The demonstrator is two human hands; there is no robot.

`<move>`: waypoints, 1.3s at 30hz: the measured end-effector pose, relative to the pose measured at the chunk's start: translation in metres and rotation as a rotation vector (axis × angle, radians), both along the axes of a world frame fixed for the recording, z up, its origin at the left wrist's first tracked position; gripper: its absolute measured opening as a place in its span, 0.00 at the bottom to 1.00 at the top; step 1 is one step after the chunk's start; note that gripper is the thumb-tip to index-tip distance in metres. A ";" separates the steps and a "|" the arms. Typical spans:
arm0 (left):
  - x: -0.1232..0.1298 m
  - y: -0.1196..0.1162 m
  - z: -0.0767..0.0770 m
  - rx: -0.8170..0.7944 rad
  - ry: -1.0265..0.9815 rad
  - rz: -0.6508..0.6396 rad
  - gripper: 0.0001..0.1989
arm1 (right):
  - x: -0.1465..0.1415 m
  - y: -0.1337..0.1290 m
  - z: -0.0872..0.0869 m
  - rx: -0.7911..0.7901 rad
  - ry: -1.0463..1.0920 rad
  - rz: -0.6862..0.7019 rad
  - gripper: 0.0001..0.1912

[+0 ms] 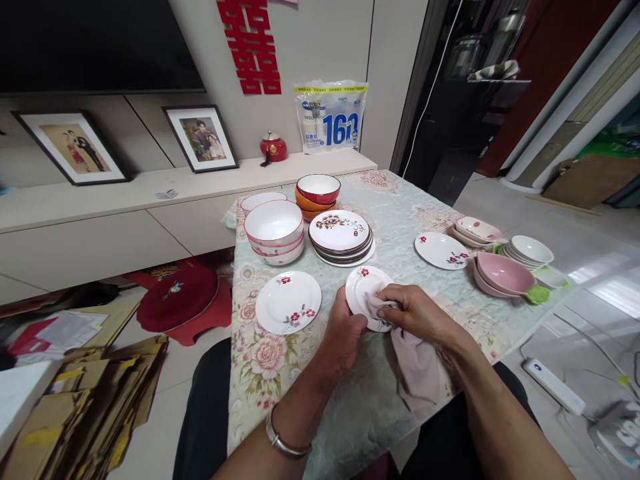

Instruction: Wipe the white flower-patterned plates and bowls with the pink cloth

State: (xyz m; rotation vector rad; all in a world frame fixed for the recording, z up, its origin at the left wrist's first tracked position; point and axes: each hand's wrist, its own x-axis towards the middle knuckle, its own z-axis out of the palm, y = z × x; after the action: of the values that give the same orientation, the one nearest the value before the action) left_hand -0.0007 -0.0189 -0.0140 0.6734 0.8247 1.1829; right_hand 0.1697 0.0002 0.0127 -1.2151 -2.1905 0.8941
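Note:
A small white plate with red flowers [359, 291] is tilted up off the table in front of me. My left hand [346, 330] grips its left and lower rim, thumb on the face. Bunched in my right hand [413, 308] is a pale pink cloth [414, 367], pressed against the plate's face, its loose end hanging down over the table. Left of my hands lies another white flowered plate [289, 303]. Behind the held plate stands a stack of plates [340, 231], the top one with a brown flower pattern. The cloth and fingers hide part of the held plate.
White bowls with red rims [275, 230] are stacked at the back left, beside red and orange bowls [318, 190]. To the right lie a flowered plate [441, 251], pink bowls [505, 272] and small white bowls [531, 249]. A floral cloth [267, 363] covers the table.

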 end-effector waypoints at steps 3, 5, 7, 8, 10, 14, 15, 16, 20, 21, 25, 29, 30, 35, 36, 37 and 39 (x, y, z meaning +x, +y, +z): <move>-0.001 0.000 -0.003 0.005 0.037 0.007 0.35 | -0.007 -0.001 -0.001 0.037 0.013 0.045 0.06; -0.001 0.001 -0.004 -0.014 0.057 0.012 0.34 | -0.012 -0.001 -0.002 0.066 0.004 0.082 0.06; -0.001 0.002 -0.006 -0.026 0.064 0.010 0.34 | -0.013 -0.001 -0.001 0.087 -0.019 0.096 0.06; -0.001 0.002 -0.007 -0.025 0.063 0.009 0.34 | -0.012 -0.001 0.000 0.089 -0.036 0.099 0.06; -0.001 0.003 -0.009 -0.016 0.054 0.013 0.35 | -0.008 -0.001 0.002 0.083 -0.073 0.101 0.06; 0.000 0.003 -0.008 -0.029 0.046 0.021 0.37 | 0.006 -0.001 0.005 0.059 -0.152 0.087 0.08; 0.000 0.003 -0.006 -0.042 0.048 0.016 0.38 | 0.010 -0.001 0.004 0.053 -0.167 0.072 0.08; 0.000 0.002 -0.004 -0.056 0.048 0.008 0.38 | 0.013 0.000 0.002 0.052 -0.185 0.045 0.08; 0.001 0.001 0.004 -0.119 0.026 -0.001 0.38 | 0.021 0.008 -0.011 0.115 -0.301 -0.207 0.07; 0.001 0.001 0.005 -0.125 0.017 0.000 0.39 | 0.022 0.010 -0.015 0.143 -0.331 -0.285 0.08; 0.002 0.001 0.008 -0.130 -0.021 0.013 0.39 | 0.021 0.017 -0.026 0.231 -0.346 -0.504 0.09; 0.002 0.001 0.009 -0.118 -0.053 0.013 0.40 | 0.016 0.017 -0.027 0.192 -0.209 -0.621 0.12; 0.002 0.001 0.009 -0.116 -0.052 0.015 0.40 | 0.015 0.017 -0.026 0.163 -0.173 -0.632 0.13; 0.001 0.000 0.011 -0.106 -0.049 0.024 0.39 | 0.018 0.018 -0.025 0.049 -0.036 -0.654 0.16; 0.000 0.000 0.012 -0.109 -0.050 0.023 0.39 | 0.019 0.018 -0.026 0.025 -0.015 -0.650 0.17; 0.000 -0.001 0.012 -0.112 -0.054 0.022 0.39 | 0.021 0.019 -0.026 -0.008 0.014 -0.637 0.18; 0.000 -0.001 0.014 -0.115 -0.068 0.013 0.39 | 0.023 0.018 -0.026 -0.099 0.105 -0.607 0.19</move>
State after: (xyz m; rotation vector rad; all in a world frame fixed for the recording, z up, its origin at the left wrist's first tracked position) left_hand -0.0004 -0.0196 -0.0005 0.5319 0.8342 1.1552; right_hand 0.1928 0.0179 -0.0137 -1.7033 -1.5602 0.7826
